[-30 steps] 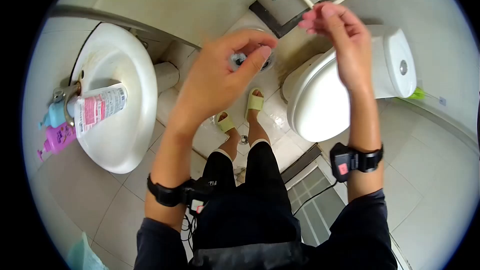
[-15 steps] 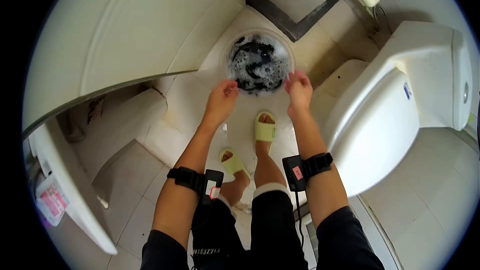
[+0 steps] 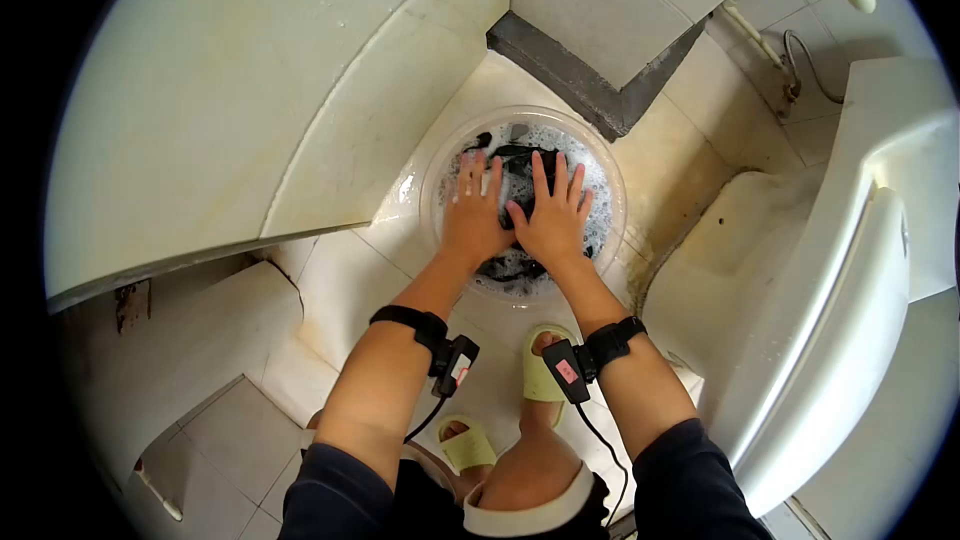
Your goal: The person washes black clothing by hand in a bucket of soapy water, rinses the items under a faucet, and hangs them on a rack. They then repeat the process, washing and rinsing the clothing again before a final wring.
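Observation:
A round clear basin [image 3: 617, 190] stands on the tiled floor, filled with foamy water and dark cloth [image 3: 520, 265]. My left hand [image 3: 477, 215] lies over the basin's left part with its fingers spread, at the level of the suds. Beside it, my right hand [image 3: 551, 215] is spread flat over the middle of the dark cloth. The two hands nearly meet at the thumbs. Neither hand grips anything. Parts of the cloth under the palms are hidden.
A white toilet [image 3: 840, 340] stands on the right. A pale curved panel [image 3: 230, 90] fills the upper left. Behind the basin is a dark ledge corner [image 3: 615, 115]. My feet in green slippers [image 3: 465, 443] are close in front of the basin.
Both hands have moved forward from the near rim to over the basin, and their fingers have spread. The view has leaned in closer to the basin.

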### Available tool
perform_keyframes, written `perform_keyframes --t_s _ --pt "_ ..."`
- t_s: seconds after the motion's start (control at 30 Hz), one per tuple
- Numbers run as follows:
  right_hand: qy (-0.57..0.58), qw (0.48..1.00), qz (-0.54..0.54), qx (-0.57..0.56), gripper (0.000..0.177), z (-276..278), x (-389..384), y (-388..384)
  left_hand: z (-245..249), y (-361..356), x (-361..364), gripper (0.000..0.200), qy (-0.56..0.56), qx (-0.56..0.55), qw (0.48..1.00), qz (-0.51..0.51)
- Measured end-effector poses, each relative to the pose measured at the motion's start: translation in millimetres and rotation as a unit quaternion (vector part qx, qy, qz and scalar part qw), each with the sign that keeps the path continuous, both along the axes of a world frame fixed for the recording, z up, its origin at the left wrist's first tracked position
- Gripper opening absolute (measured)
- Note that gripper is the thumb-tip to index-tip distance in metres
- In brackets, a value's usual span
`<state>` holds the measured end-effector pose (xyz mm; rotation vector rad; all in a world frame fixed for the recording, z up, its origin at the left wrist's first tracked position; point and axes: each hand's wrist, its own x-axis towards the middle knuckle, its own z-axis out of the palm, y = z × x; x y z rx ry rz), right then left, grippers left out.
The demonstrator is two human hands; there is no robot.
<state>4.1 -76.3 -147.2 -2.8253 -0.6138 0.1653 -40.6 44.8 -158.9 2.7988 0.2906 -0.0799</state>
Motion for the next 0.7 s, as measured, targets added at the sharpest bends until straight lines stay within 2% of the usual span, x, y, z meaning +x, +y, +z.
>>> perform_keyframes --t_s 0.03,0.07,0.1,0.13,0.17,0.2,0.23,0.27,0.3,0.33,0.37,0.4,0.43,0.47,0.5,0.53,0.57,0.6,0.63,0.7 --pt "0.000 1.000 -0.004 0.001 0.082 -2 -1 2 -9 -3 -3 0.090 0.032 0.035 0.999 -0.011" --pt "0.066 0.998 -0.025 0.005 0.080 -3 0 4 -21 -3 -4 0.089 0.039 -0.036 0.999 -0.010" --pt "0.132 0.990 -0.043 0.009 0.078 -3 1 6 -30 -4 -3 0.089 0.038 -0.034 0.999 -0.011" --pt "0.168 0.983 -0.052 0.051 0.078 -7 3 4 -35 -8 -2 0.086 0.082 0.012 0.996 -0.018" --pt "0.170 0.983 -0.049 0.051 0.078 -9 5 3 -38 -9 -2 0.083 0.127 0.058 0.990 -0.023" --pt "0.207 0.976 -0.061 0.037 0.076 -10 6 3 -39 -7 -3 0.083 0.130 0.058 0.990 -0.020" --pt "0.243 0.967 -0.072 0.025 0.074 -9 7 4 -32 -2 -3 0.085 0.185 -0.039 0.981 -0.032" --pt "0.225 0.971 -0.080 -0.023 0.071 -21 5 7 -27 4 0 0.088 0.233 -0.134 0.962 -0.044" --pt "0.224 0.971 -0.077 -0.019 0.071 -32 11 7 -21 8 4 0.091 0.278 -0.227 0.932 -0.058" --pt "0.207 0.974 0.019 -0.094 0.070 -43 17 4 -16 9 9 0.091 0.279 -0.225 0.932 -0.056" --pt "0.187 0.961 0.114 -0.169 0.068 -58 19 1 -13 8 16 0.095 0.276 -0.278 0.919 -0.043" --pt "0.196 0.971 0.085 -0.110 0.069 -76 18 0 -12 8 21 0.100 0.272 -0.330 0.903 -0.031" --pt "0.193 0.971 0.087 -0.107 0.069 -72 23 3 -19 10 20 0.100 0.270 -0.328 0.905 -0.029" --pt "0.236 0.968 0.018 -0.080 0.064 -57 29 4 -17 11 16 0.100 0.176 -0.211 0.961 -0.026" --pt "0.279 0.957 -0.057 -0.057 0.060 -51 33 1 -23 10 13 0.101 0.080 -0.094 0.992 -0.029" --pt "0.281 0.956 -0.055 -0.060 0.060 -47 38 2 -23 17 15 0.101 0.082 -0.096 0.992 -0.026" --pt "0.327 0.937 -0.117 -0.040 0.055 -42 45 2 -21 25 19 0.097 0.062 -0.274 0.957 0.075" --pt "0.369 0.912 -0.179 -0.018 0.050 -36 50 3 -18 30 24 0.093 0.035 -0.439 0.881 0.172" --pt "0.365 0.914 -0.178 -0.017 0.050 -26 52 5 -17 27 28 0.093 0.031 -0.440 0.881 0.171" --pt "0.234 0.941 -0.194 0.152 0.048 -9 44 5 -14 11 32 0.088 -0.051 -0.281 0.935 0.211"
